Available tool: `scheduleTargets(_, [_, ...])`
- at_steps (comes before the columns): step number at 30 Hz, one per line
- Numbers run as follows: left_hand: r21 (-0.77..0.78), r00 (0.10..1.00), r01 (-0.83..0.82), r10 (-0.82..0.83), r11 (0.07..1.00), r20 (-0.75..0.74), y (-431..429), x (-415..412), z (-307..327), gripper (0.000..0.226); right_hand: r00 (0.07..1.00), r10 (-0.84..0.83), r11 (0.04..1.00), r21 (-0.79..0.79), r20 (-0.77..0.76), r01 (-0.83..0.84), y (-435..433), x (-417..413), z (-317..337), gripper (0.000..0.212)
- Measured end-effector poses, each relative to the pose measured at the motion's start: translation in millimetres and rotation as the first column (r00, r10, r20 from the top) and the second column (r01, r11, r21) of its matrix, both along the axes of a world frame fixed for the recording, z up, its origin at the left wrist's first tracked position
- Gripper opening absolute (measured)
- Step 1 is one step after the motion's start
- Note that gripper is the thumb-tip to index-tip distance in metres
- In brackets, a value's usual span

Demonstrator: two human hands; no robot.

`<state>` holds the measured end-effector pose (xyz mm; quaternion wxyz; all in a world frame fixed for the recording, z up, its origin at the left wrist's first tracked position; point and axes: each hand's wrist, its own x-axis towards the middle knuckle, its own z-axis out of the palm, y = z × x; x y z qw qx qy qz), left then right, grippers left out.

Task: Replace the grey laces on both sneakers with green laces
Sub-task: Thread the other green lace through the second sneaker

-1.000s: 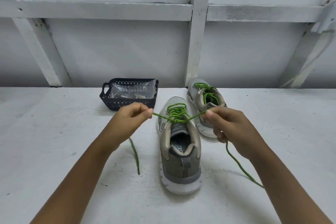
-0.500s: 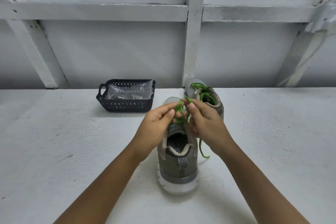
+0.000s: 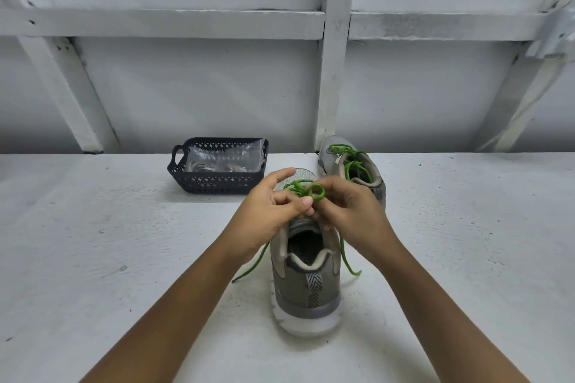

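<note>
White painted tabletop (image 3: 93, 258) filling the foreground, two bare forearms reaching forward across it.

Standing closest, heel toward the viewer: near sneaker (image 3: 306, 277), grey, upright, placed so the lacing faces away and both hands can work over the tongue. Trailing down either side of it onto the table: two loose ends of the green lace (image 3: 306, 190).

Meeting just above the tongue: left hand (image 3: 267, 214) and right hand (image 3: 354, 211), fingertips touching. Pinching the lace, thumb and fingers of each hand pressed together on it, left index finger lifted clear. Holding a small green loop upright between them, apparently forming a bow, probably to finish this shoe.

Sitting a little farther back and to the right: far sneaker (image 3: 351, 165), already threaded in green, set aside, presumably done.

Resting farther left, near the wall: one dark perforated basket (image 3: 217, 180) holding clear plastic bags; contents too unclear to name.

Rising behind everything: white panelled wall (image 3: 217, 87) with crossing beams.

Counting up: two sneakers, two green laces, one basket, two hands. No grey laces showing on either shoe.
</note>
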<state>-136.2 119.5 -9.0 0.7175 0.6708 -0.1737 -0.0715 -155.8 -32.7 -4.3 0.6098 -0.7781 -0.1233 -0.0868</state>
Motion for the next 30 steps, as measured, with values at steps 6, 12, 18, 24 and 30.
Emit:
scheduleTargets(6, [-0.030,0.996,-0.091,0.091,0.995,-0.022,-3.8,0.7,2.1,0.037,0.999,0.045,0.999,-0.020,0.015,-0.045,-3.5,0.3,-0.5,0.019])
scheduleTargets(12, [-0.067,0.981,-0.196,0.196,0.978,-0.012,-7.2,-1.8,0.1,0.019,0.997,-0.027,0.999,-0.029,0.070,0.030,0.5,1.5,-3.1,0.010])
scheduleTargets(18, [0.154,0.866,-0.353,0.261,0.923,0.426,-4.0,-7.6,-3.7,0.027,0.985,-0.155,0.981,0.108,-0.079,0.163,5.7,11.8,-1.9,0.017])
scheduleTargets(24, [0.369,0.385,-0.732,-0.099,0.573,0.918,2.6,-4.2,-11.3,0.027,0.977,-0.110,0.960,0.237,-0.184,0.152,6.4,18.4,5.5,0.012])
scheduleTargets(30, [0.329,0.958,-0.207,0.123,0.921,0.257,5.6,-7.0,8.7,0.017,0.996,-0.090,0.992,-0.083,0.011,0.091,-1.2,6.3,9.7,0.046])
